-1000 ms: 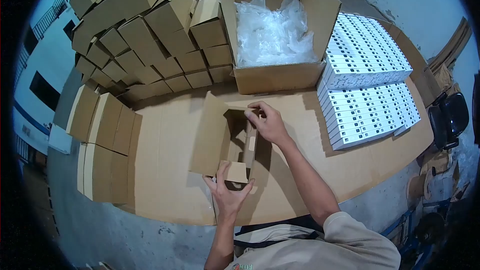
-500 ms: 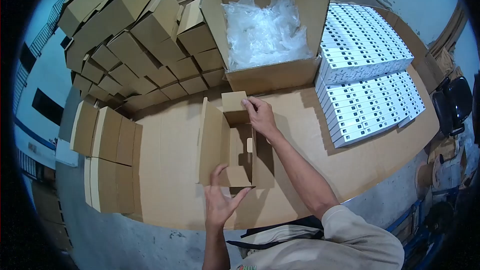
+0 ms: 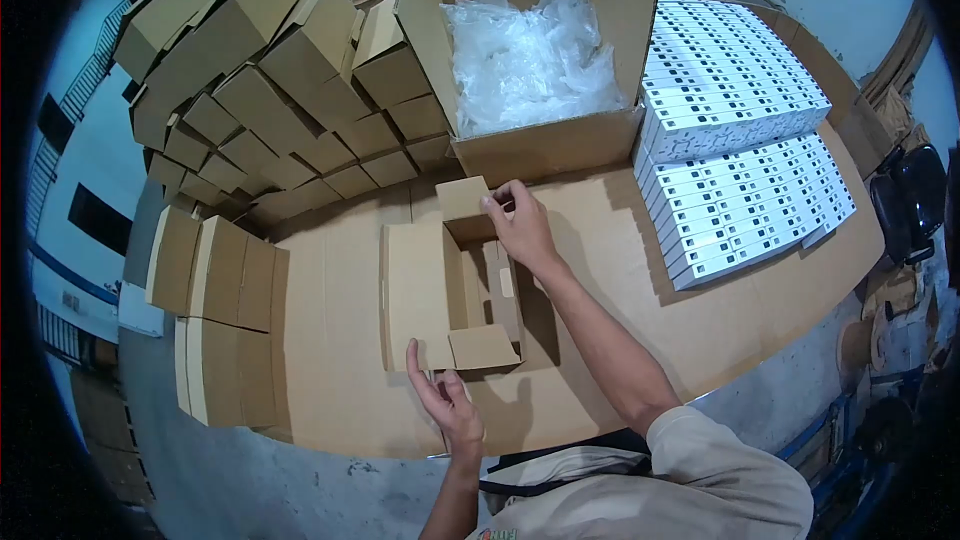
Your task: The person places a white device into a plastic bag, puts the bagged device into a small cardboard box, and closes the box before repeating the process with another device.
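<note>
In the middle of the table an open cardboard box (image 3: 470,285) stands with its inside bare. Its long lid flap (image 3: 415,290) is folded out to the left, and the far end flap (image 3: 463,197) sticks up. My right hand (image 3: 522,232) pinches that far flap at its right corner between thumb and fingers. At the near side, my left hand (image 3: 450,408) is open with its fingers stretched. Its index fingertip lies at the near edge of the lid flap, and its thumb is close below the near end flap (image 3: 484,347).
Behind stands a large carton (image 3: 545,155) of clear plastic bags (image 3: 530,60). To the right are stacked white slotted units (image 3: 740,120). Closed cardboard boxes (image 3: 232,320) stand at the left edge, and a pile of boxes (image 3: 290,90) rises at the back left.
The lid flap has swung outward to the left and lies flatter. My left hand has moved nearer me and slightly right, off the near end flap. My right hand keeps its pinch.
</note>
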A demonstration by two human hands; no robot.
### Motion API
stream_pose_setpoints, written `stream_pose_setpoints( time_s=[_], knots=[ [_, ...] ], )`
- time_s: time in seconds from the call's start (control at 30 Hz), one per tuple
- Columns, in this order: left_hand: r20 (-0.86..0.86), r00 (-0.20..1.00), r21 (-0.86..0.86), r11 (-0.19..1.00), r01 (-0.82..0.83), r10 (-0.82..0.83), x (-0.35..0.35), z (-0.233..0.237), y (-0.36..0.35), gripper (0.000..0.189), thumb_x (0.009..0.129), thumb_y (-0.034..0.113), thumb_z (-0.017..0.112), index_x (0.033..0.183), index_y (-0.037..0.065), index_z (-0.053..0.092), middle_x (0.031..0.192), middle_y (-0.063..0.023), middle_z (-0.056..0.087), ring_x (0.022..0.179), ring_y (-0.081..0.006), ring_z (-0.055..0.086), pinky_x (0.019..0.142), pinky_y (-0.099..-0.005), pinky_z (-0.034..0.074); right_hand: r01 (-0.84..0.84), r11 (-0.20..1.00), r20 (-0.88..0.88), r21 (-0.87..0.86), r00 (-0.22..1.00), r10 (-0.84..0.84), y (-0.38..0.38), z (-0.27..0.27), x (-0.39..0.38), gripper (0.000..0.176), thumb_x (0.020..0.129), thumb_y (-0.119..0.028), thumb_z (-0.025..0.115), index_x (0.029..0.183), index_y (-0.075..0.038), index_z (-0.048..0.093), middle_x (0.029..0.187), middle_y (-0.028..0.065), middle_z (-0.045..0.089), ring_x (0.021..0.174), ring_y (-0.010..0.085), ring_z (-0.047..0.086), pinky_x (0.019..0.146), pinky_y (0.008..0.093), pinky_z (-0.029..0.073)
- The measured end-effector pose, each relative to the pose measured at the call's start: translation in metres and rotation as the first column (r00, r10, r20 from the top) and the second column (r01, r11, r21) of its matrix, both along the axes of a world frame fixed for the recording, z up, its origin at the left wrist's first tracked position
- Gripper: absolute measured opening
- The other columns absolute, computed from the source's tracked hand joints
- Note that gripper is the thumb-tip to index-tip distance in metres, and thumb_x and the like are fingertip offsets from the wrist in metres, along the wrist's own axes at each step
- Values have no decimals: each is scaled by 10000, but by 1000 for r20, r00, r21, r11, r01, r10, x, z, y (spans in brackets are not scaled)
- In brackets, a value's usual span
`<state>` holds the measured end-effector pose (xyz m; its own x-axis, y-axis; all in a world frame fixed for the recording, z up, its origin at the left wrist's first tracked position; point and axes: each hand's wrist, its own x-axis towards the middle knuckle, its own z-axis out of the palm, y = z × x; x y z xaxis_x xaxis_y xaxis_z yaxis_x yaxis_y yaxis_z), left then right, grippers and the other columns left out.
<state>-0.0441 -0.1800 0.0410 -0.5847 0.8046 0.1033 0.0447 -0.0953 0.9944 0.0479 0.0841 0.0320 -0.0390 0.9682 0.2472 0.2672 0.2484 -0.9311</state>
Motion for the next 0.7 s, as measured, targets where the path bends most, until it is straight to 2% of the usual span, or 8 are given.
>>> stream_pose_setpoints(
  time_s=[0.03,0.07,0.17,0.27,0.37,0.47,0.57,0.7],
  knots=[
    [-6,999,-1,999,-51,51,5,-1,3,581,1072,315,536,1547,70,308,1531,-110,335,1310,-234,475,1017,-402,502,22,995,45,97,999,-27,-6,2,5,438,937,-332,726,1101,45,576,1073,238,670,933,383,657,789,468,524],
    [-11,995,-2,995,-104,104,9,-1,6,545,1085,287,514,1548,84,310,1563,-106,314,1317,-231,467,1018,-401,498,-13,999,120,47,993,7,-20,15,12,465,917,-322,742,1126,45,547,1107,252,649,975,398,648,809,481,524],
    [245,948,-23,979,-204,204,23,4,14,491,1092,209,507,1541,117,330,1577,-97,303,1312,-231,468,1001,-381,501,-102,991,288,-84,950,122,-68,43,30,536,866,-280,777,1178,44,485,1155,291,613,1054,438,635,857,513,523],
    [224,938,-21,964,-266,264,32,17,29,522,1023,180,612,1483,47,405,1410,-74,469,1138,-164,535,980,-308,449,-150,981,296,-124,938,181,-87,41,33,498,847,-203,763,1179,45,488,1091,308,630,1031,460,653,876,529,523],
    [58,998,-74,997,-29,33,18,10,29,561,958,83,685,1454,20,431,1383,-98,497,1131,-180,567,957,-311,489,-149,973,180,-178,967,181,-89,43,38,387,864,-112,709,1161,47,519,1016,289,657,986,450,676,871,526,529],
    [-218,951,-133,972,192,-217,-9,-4,33,699,880,17,756,1486,-4,409,1421,-142,507,1176,-223,609,936,-333,545,-148,962,78,-231,982,170,-85,53,46,282,888,-53,651,1133,47,551,941,262,680,927,432,696,841,510,542],
    [-44,974,-65,974,218,-221,-7,21,37,802,827,-15,789,1524,7,392,1471,-178,497,1247,-268,608,943,-371,581,-133,981,97,-143,984,147,-83,45,48,232,901,-23,616,1118,46,568,903,243,690,883,418,704,811,495,552],
    [-174,932,-265,927,267,-318,-16,44,41,807,831,-41,772,1538,18,388,1484,-187,488,1242,-273,620,951,-375,591,-155,977,16,-147,987,159,-77,28,48,261,909,-20,608,1160,34,565,897,240,686,844,411,704,788,485,556]
  ],
)
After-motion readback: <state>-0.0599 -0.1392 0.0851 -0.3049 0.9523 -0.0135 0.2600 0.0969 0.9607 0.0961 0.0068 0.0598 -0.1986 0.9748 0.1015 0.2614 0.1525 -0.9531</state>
